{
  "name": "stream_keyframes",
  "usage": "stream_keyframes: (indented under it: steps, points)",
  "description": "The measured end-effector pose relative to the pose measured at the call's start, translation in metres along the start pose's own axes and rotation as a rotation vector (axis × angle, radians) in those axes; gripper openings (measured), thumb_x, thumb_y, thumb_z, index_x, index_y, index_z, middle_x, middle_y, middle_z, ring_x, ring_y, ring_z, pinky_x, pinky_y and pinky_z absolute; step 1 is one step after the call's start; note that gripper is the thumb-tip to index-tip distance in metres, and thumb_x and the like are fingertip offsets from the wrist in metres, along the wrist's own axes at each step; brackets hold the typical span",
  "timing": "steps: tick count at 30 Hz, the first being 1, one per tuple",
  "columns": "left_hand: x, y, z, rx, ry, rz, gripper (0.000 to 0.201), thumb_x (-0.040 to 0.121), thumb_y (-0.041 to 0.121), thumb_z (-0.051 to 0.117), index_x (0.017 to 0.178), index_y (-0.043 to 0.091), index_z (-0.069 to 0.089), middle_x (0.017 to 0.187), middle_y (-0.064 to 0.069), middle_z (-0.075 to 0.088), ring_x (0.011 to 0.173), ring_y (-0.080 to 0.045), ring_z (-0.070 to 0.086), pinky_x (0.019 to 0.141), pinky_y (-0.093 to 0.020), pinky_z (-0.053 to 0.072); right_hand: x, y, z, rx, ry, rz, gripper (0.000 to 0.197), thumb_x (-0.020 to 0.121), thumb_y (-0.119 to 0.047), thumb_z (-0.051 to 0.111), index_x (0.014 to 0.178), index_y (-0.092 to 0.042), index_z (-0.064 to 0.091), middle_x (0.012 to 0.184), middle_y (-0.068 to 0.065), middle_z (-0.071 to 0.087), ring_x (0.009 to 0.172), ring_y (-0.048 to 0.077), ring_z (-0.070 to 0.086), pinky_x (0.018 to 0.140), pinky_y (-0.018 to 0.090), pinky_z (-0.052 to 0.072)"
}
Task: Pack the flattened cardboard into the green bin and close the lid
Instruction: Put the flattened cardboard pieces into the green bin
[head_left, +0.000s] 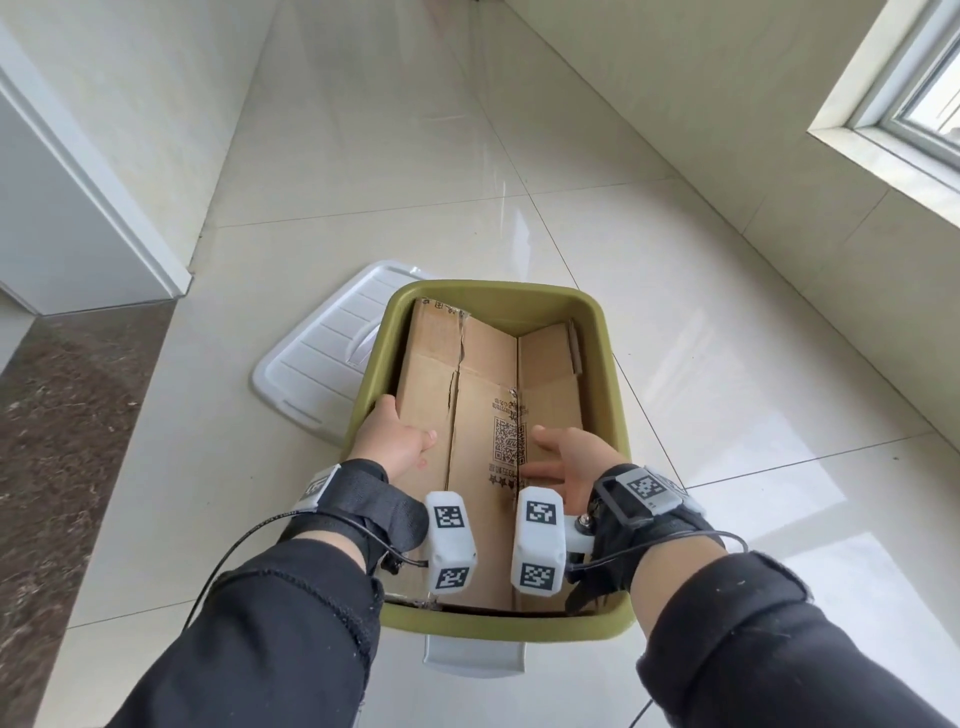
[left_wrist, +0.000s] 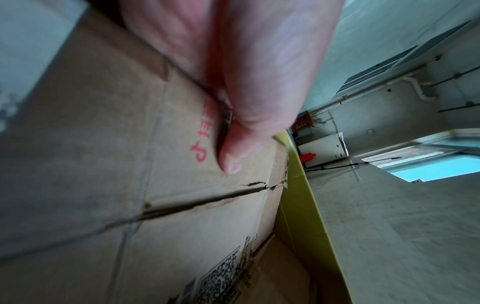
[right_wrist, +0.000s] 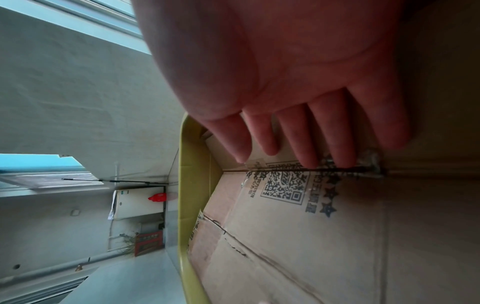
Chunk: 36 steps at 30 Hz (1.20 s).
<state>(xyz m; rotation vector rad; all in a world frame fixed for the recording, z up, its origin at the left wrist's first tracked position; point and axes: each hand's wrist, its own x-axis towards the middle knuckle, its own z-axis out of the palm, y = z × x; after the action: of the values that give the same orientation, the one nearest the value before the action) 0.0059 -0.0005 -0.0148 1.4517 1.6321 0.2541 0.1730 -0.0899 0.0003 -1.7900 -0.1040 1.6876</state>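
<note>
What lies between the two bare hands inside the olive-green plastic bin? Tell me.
Head view: only the flattened brown cardboard, its printed QR-code panel, spans between left hand and right hand.

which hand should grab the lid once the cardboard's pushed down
Left, probably. The white lid lies on the floor against the bin's left side, just beyond the left hand, which rests on the cardboard's left edge. The right hand would have to cross the bin.
</note>
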Motion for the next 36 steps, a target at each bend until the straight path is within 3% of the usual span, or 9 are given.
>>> stream_keyframes:
  steps: [4,8,12,15,17,20,26,30,36]
  points:
    - [0.005,0.005,-0.002,0.094,-0.052,-0.042,0.037,0.089,-0.003,0.047,0.126,-0.004,0.043,0.112,-0.016,0.054,0.075,-0.021,0.056,0.060,-0.029,0.046,0.006,0.000,0.000,0.001,0.009,-0.005,0.054,0.095,-0.041,0.044,0.144,-0.020,0.033,0.141,0.016,0.049,0.114,0.040,0.052,0.100,0.057,0.042]
    - [0.002,0.004,0.006,0.230,-0.010,-0.050,0.052,0.094,-0.003,0.044,0.143,-0.002,0.031,0.147,-0.016,0.042,0.128,-0.031,0.049,0.091,-0.032,0.044,0.009,0.003,0.004,-0.012,0.019,0.021,0.059,0.095,-0.045,0.043,0.146,-0.021,0.028,0.144,0.013,0.047,0.127,0.041,0.046,0.104,0.059,0.037]
    - [0.001,0.002,0.009,0.273,0.020,-0.049,0.053,0.091,0.000,0.052,0.141,-0.001,0.036,0.146,-0.016,0.045,0.132,-0.031,0.046,0.100,-0.035,0.041,0.010,0.006,0.003,-0.008,0.043,0.013,0.056,0.095,-0.042,0.046,0.143,-0.015,0.034,0.140,0.014,0.051,0.122,0.041,0.049,0.103,0.058,0.038]
    - [0.000,0.004,0.004,0.266,0.036,-0.021,0.045,0.089,0.001,0.052,0.134,-0.001,0.045,0.138,-0.017,0.051,0.126,-0.033,0.050,0.093,-0.035,0.043,0.008,0.007,0.001,-0.013,0.056,-0.024,0.042,0.095,-0.033,0.049,0.127,-0.007,0.051,0.113,0.015,0.064,0.099,0.036,0.059,0.099,0.054,0.044]
    - [-0.001,0.009,-0.002,0.247,0.073,0.004,0.018,0.088,0.003,0.049,0.101,0.010,0.059,0.115,-0.019,0.057,0.107,-0.033,0.055,0.081,-0.030,0.041,0.006,0.007,-0.002,-0.034,0.059,-0.045,0.026,0.095,-0.025,0.049,0.106,-0.004,0.060,0.091,0.013,0.066,0.081,0.030,0.063,0.082,0.044,0.054]
    - [0.001,0.016,-0.014,0.165,0.159,0.040,0.034,0.081,0.000,0.050,0.058,0.021,0.036,0.080,-0.008,0.051,0.078,-0.027,0.050,0.072,-0.024,0.039,0.000,0.003,-0.005,-0.059,0.071,-0.061,0.021,0.093,-0.016,0.052,0.084,-0.001,0.063,0.079,0.013,0.067,0.066,0.027,0.064,0.059,0.035,0.054]
    - [0.005,0.018,-0.054,0.056,0.306,-0.042,0.006,0.081,0.006,0.055,0.080,0.006,0.061,0.092,-0.018,0.069,0.094,-0.036,0.066,0.075,-0.031,0.050,-0.007,-0.005,-0.009,-0.069,0.125,-0.094,0.009,0.088,-0.008,0.060,0.083,-0.001,0.063,0.074,0.013,0.065,0.062,0.025,0.062,0.060,0.034,0.055]
    - [0.011,0.005,-0.060,0.041,0.211,-0.170,0.026,0.082,0.013,0.055,0.102,-0.001,0.064,0.105,-0.019,0.069,0.097,-0.035,0.066,0.080,-0.034,0.053,-0.012,-0.011,-0.010,-0.041,0.120,-0.102,0.006,0.089,-0.006,0.057,0.084,-0.004,0.059,0.070,0.010,0.060,0.060,0.023,0.058,0.060,0.033,0.052]
    - [0.000,0.022,-0.048,-0.025,0.184,-0.186,0.026,0.087,0.003,0.046,0.061,0.002,0.049,0.068,-0.015,0.056,0.080,-0.032,0.057,0.069,-0.032,0.044,-0.016,-0.021,-0.021,-0.056,0.189,-0.134,0.005,0.089,-0.007,0.057,0.090,-0.003,0.059,0.076,0.013,0.061,0.064,0.025,0.059,0.061,0.035,0.052]
